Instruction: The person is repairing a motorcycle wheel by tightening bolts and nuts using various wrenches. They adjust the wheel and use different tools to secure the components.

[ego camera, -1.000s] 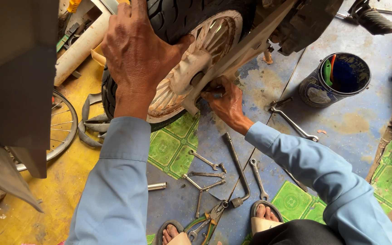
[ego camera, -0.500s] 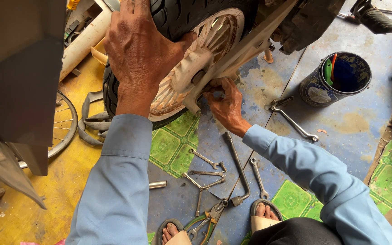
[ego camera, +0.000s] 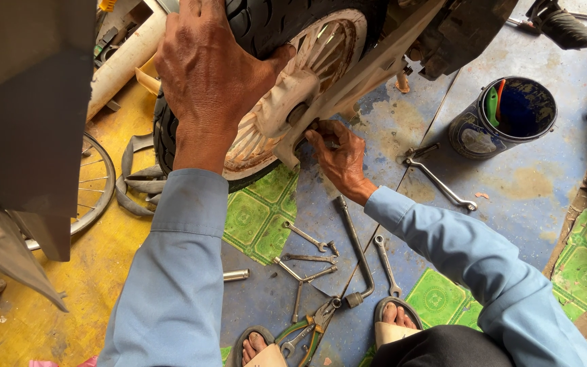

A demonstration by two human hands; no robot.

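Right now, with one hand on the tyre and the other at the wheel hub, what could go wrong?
1. The right hand works at the hub beside the spokes; if the tyre under the left hand turns, fingers could perhaps be pinched.
2. Loose wrenches and pliers lie close to the sandalled feet; a slip or stubbed toe seems possible.
3. Anything dropped may get lost among those tools.

Long light-blue sleeves (ego camera: 171, 272) with buttonless cuffs are worn on both arms; dark trousers (ego camera: 436, 346) and sandals (ego camera: 392, 326) are seen below the wheel (ego camera: 307, 61).
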